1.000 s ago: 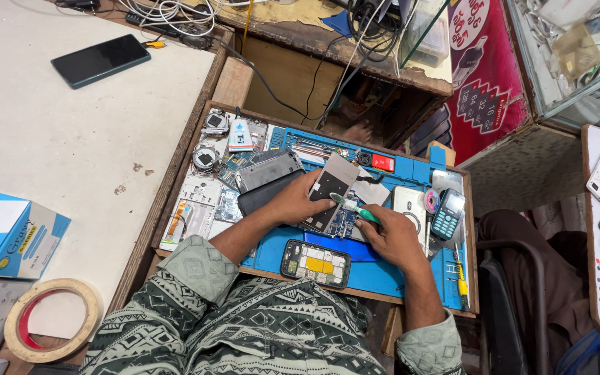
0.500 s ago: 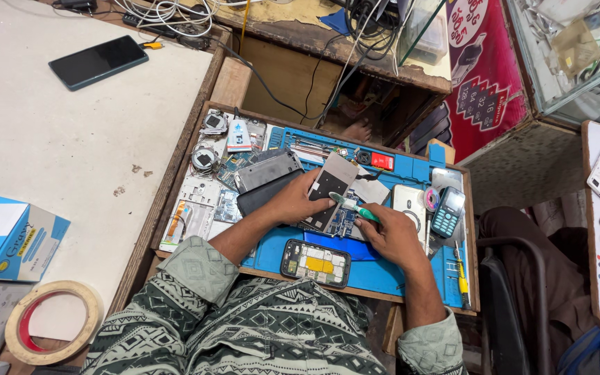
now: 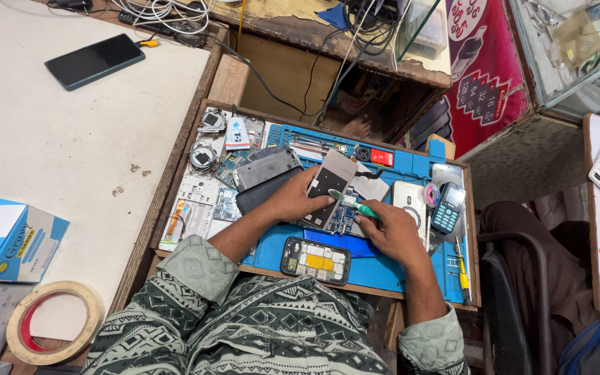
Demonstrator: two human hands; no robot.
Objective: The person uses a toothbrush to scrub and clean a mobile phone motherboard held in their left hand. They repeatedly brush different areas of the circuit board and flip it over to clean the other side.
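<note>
Tape roll (image 3: 55, 321) and blue box (image 3: 8, 236) near left on the white table (image 3: 57, 139); dark phone (image 3: 94, 61) far left. Left hand (image 3: 293, 199) pressed flat, fingers spread, pinning the opened phone (image 3: 331, 191) mid blue mat (image 3: 383, 267). Right hand (image 3: 390, 232) pinched shut on a green-handled tool (image 3: 354, 203), tip at the phone's right edge — probably a spudger, too small to tell. Best kept shallow, light pressure, left hand firm. Second opened handset (image 3: 315, 260) near edge; small keypad phone (image 3: 447, 207) right.

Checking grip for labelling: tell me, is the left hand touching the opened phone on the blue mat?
Touching: the head view shows the left hand pressed flat on the opened phone.
</note>
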